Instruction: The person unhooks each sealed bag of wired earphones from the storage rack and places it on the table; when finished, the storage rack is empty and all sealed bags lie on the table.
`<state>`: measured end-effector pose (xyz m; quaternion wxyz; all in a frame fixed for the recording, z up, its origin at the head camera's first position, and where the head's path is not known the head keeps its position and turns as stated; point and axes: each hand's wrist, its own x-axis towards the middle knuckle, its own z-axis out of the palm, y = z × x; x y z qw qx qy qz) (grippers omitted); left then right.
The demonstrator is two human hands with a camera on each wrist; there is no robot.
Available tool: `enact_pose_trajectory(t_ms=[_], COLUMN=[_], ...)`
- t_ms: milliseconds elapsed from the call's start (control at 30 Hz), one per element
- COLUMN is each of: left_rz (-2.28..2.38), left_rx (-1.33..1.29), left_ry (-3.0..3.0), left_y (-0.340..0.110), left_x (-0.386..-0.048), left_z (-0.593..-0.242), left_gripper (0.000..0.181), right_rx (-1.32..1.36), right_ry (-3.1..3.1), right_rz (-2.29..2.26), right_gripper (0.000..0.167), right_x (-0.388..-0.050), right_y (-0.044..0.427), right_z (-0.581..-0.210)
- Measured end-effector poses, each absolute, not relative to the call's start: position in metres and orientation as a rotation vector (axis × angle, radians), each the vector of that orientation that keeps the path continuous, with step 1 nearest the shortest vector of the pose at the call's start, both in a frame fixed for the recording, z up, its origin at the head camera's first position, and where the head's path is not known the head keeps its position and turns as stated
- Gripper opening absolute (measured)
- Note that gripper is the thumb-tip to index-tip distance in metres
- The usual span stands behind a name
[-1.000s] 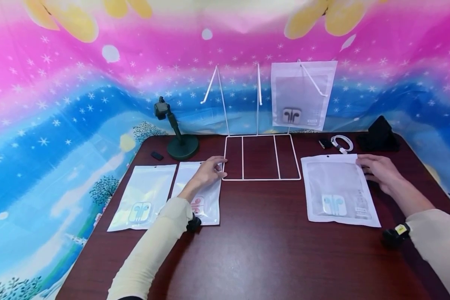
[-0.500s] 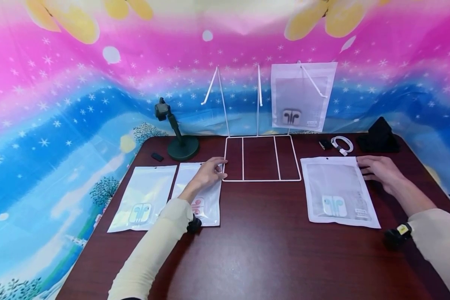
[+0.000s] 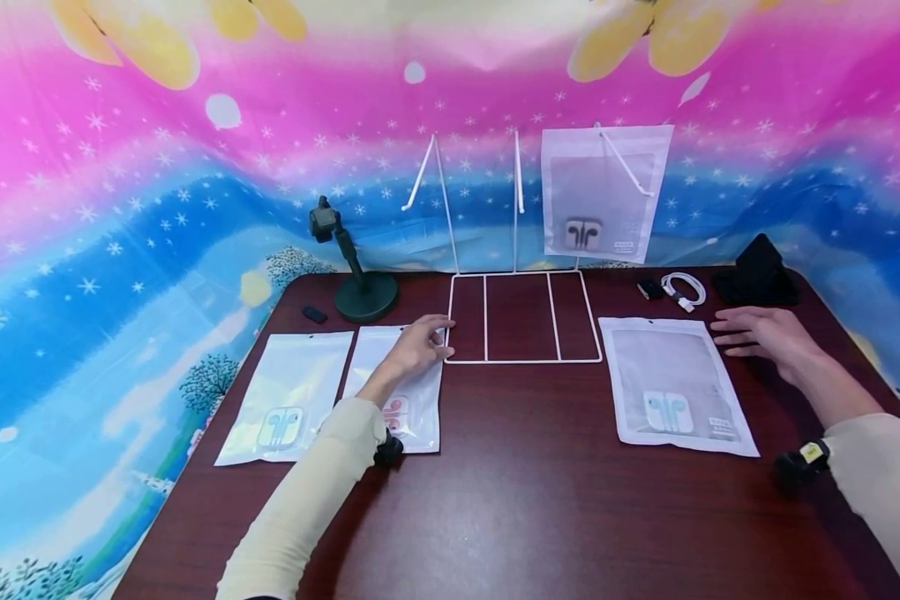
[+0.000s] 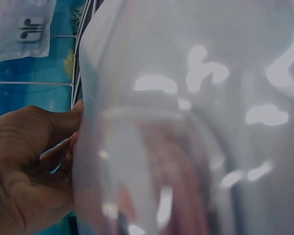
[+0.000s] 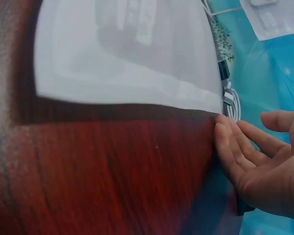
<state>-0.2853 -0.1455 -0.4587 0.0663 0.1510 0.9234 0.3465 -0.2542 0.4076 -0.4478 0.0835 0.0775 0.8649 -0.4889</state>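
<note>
My left hand point(image 3: 417, 346) rests over the upper right of a clear-front white pouch point(image 3: 363, 358) containing earphones in a case with red showing. Its forefinger and thumb tips lie apart at the left wire of the white wire display rack point(image 3: 521, 361). In the left wrist view, the pouch's shiny plastic partly covers those fingertips. On the right, another white zip pouch point(image 3: 667, 358) with earphones in a pale case lies flat on the table. My right hand point(image 3: 768, 337), fingers extended and thumb apart, is just off its upper right corner, holding nothing.
A third earphone pouch point(image 3: 300, 367) lies at far left. One more pouch point(image 3: 603, 183) hangs from the rack's right hook. Behind stand a black stand with a round base point(image 3: 366, 296), a coiled white cable point(image 3: 686, 290) and a black holder point(image 3: 761, 271).
The right pouch's upper edge has settled lower onto the table. My right hand has let go of its corner and moved slightly right. My left hand stays still.
</note>
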Motion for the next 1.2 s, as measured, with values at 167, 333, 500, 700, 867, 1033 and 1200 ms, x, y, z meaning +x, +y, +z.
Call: enact_pose_trajectory(t_ms=[167, 333, 500, 700, 867, 1033, 1200], left_rz=[1.049, 1.040, 1.037, 1.034, 1.040, 1.043, 1.016], left_rx=[0.460, 0.468, 0.468, 0.451, 0.445, 0.443, 0.442], left_ry=[2.785, 2.787, 2.793, 2.797, 2.796, 2.796, 2.812], left_y=[-0.145, -0.145, -0.145, -0.146, -0.145, -0.144, -0.144], left_x=[-0.285, -0.284, -0.285, -0.285, -0.285, -0.287, -0.289], left_z=[-0.459, -0.458, -0.459, -0.460, -0.459, -0.460, -0.461], left_gripper=[0.051, 0.050, 0.050, 0.051, 0.051, 0.051, 0.052], right_rx=[0.200, 0.107, 0.045, -0.024, -0.018, 0.004, 0.028], right_ry=[2.557, 2.465, 2.275, 2.091, 2.109, 2.071, 2.084], right_rz=[-1.530, -1.702, -2.035, -2.344, -2.395, -2.462, -2.481], right_gripper=[0.061, 0.061, 0.039, 0.049, 0.071, 0.075, 0.074], right_x=[-0.257, -0.265, -0.277, -0.289, -0.300, -0.310, -0.320], right_y=[0.408, 0.406, 0.398, 0.382, 0.367, 0.353, 0.336], right_z=[-0.438, -0.417, -0.389, -0.357, -0.331, -0.311, -0.298])
